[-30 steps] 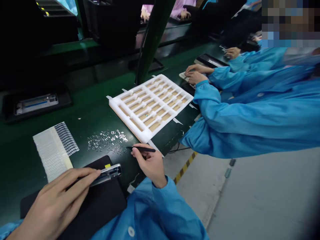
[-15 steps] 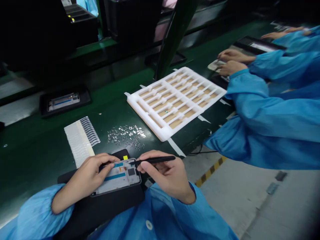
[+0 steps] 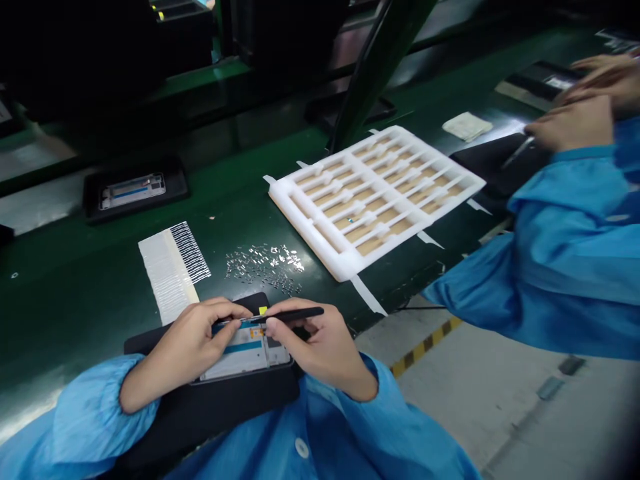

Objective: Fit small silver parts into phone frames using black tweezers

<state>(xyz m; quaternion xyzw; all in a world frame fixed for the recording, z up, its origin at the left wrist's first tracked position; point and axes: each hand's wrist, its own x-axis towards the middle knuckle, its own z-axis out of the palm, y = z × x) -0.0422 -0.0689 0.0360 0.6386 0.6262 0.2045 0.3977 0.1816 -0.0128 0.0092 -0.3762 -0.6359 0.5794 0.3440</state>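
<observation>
The phone housing (image 3: 245, 353) lies at the near edge of the bench, on a black mat (image 3: 150, 343), face up with a blue-striped panel showing and a small yellow label at its far edge. The left hand (image 3: 187, 353) is closed around the left part of the housing, with the fingers curled over the far edge and the thumb on the face, steadying it against the mat. The right hand (image 3: 320, 350) is closed in a pencil-style pinch on the black tweezers (image 3: 295, 313), which run leftward across the far edge of the housing, with the tip close to the left fingers. Whether the tip holds a small part cannot be determined at this resolution. For best control at this position, keep the housing flat, rest both wrists on the mat, and bring the tweezer tip in at a low angle, applying light, even pressure. Just beyond the mat, a scatter of small metallic pieces (image 3: 263, 263) lies on the green bench (image 3: 75, 313), to the right of a white comb-edged sheet (image 3: 173, 270). Farther right stands a white foam tray (image 3: 305, 240) with tan-floored cells. At far left, a second phone housing (image 3: 133, 191) sits in a black holder (image 3: 95, 200). At right, a co-worker's hands (image 3: 575, 113) work beyond a blue sleeve (image 3: 565, 267).
</observation>
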